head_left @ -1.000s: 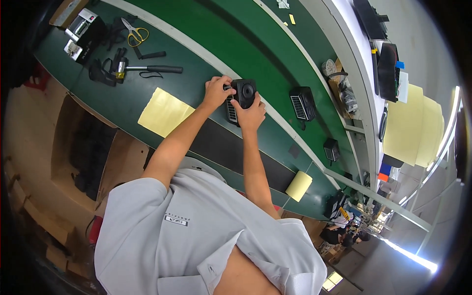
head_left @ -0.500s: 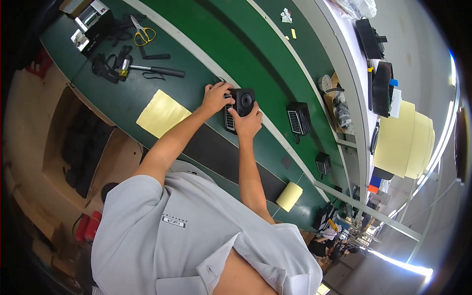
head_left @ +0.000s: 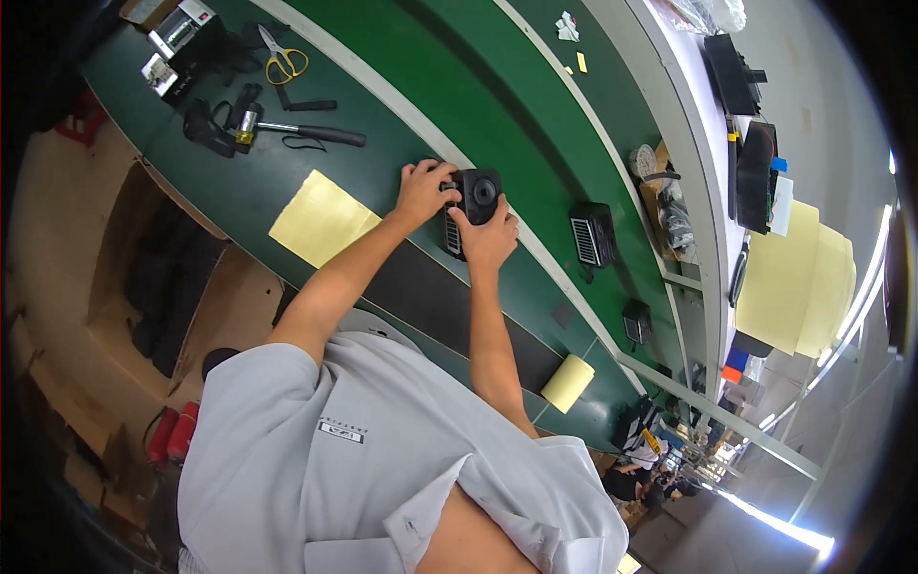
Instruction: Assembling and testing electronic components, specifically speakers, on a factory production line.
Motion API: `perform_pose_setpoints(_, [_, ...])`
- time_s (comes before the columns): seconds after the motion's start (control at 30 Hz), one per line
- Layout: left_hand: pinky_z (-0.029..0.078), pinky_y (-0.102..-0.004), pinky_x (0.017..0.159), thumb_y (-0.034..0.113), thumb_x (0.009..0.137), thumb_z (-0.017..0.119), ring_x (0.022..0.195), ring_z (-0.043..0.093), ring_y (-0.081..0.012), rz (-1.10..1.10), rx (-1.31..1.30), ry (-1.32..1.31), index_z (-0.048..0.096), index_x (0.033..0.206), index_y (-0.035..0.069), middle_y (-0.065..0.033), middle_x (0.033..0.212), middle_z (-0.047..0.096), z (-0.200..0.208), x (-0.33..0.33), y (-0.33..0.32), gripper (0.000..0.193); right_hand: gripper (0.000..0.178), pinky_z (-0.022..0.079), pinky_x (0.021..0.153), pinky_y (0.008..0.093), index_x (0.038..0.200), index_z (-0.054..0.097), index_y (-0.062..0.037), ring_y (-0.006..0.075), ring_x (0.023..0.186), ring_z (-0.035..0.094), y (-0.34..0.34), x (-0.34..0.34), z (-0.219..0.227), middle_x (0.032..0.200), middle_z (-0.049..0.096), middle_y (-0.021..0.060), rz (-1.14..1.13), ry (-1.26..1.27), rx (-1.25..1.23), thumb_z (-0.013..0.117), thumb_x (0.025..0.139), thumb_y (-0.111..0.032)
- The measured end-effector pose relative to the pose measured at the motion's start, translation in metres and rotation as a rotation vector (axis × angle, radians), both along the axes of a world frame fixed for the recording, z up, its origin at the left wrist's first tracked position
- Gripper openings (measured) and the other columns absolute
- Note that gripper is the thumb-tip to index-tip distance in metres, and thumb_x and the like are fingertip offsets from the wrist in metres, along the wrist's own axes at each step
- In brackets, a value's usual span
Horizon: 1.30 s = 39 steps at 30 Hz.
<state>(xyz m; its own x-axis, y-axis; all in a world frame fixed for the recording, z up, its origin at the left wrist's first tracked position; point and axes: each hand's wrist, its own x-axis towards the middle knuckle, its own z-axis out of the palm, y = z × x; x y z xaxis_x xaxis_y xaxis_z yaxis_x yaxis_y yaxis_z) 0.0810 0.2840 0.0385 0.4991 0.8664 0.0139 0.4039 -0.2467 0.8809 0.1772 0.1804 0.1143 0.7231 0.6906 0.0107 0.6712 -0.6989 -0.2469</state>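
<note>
A black box-shaped device (head_left: 480, 190), with a round speaker-like face and a pale-striped panel on one side, stands at the far edge of the dark green bench. My left hand (head_left: 426, 191) grips it from the left, fingers bent over its top edge near the striped side. Against the nearer and right side, my right hand (head_left: 490, 237) holds it with thumb and fingers. Some fingertips are hidden behind the device. To the left of my left forearm lies a yellow sheet (head_left: 323, 220) on the bench.
A hammer (head_left: 311, 132), yellow-handled scissors (head_left: 285, 65) and black straps lie far left. On the green belt beyond the rail sit another striped black device (head_left: 592, 235) and a smaller black one (head_left: 636, 322). A yellow roll (head_left: 568, 384) lies right. A shelf holds yellow sheets (head_left: 794, 277).
The whole view has shifted slightly, so the bench items appear a little farther right. Both hands keep their hold on the black device, with hardly any change in grip.
</note>
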Motion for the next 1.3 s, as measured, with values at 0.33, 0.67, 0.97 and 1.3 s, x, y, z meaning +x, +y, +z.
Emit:
perform_pose_setpoints(0.33, [0.031,-0.0445,0.101,0.034,0.072,0.08,0.122,0.049,-0.0239,-0.037,-0.03,0.005,0.069,0.113,0.02,0.0022,0.102,0.071,0.0,0.007,-0.002,0.045,0.104,0.042,0.094,0.0517,0.142,0.046,-0.0114,0.0402,0.111,0.053,-0.011,0.009,-0.004,0.12,0.055,0.0213,-0.04,0.004,0.011,0.085,0.058,-0.06])
perform_pose_setpoints(0.67, [0.031,-0.0452,0.101,0.037,0.071,0.08,0.123,0.049,-0.0241,-0.07,0.029,0.017,0.068,0.115,0.015,0.0004,0.102,0.072,-0.007,0.008,-0.003,0.05,0.104,0.047,0.091,0.0514,0.141,0.046,-0.012,0.0426,0.107,0.058,-0.009,0.012,0.0,0.115,0.058,0.0255,-0.026,0.015,-0.032,0.082,0.059,-0.065])
perform_pose_setpoints(0.97, [0.032,-0.043,0.099,0.036,0.072,0.08,0.12,0.051,-0.0233,-0.077,-0.023,0.027,0.07,0.11,0.014,-0.0001,0.101,0.072,0.0,0.005,-0.001,0.045,0.108,0.043,0.092,0.0531,0.143,0.042,-0.0113,0.0418,0.111,0.053,-0.012,0.011,-0.005,0.118,0.055,0.0228,-0.023,0.058,-0.048,0.085,0.057,-0.061])
perform_pose_setpoints(1.3, [0.033,-0.0423,0.1,0.032,0.071,0.081,0.119,0.052,-0.0219,-0.079,-0.067,-0.005,0.065,0.119,0.014,-0.0013,0.108,0.071,-0.004,0.01,0.0,0.053,0.109,0.043,0.092,0.0542,0.143,0.04,-0.009,0.0424,0.113,0.051,-0.006,0.005,0.006,0.12,0.052,0.0255,-0.033,0.042,-0.131,0.086,0.059,-0.06])
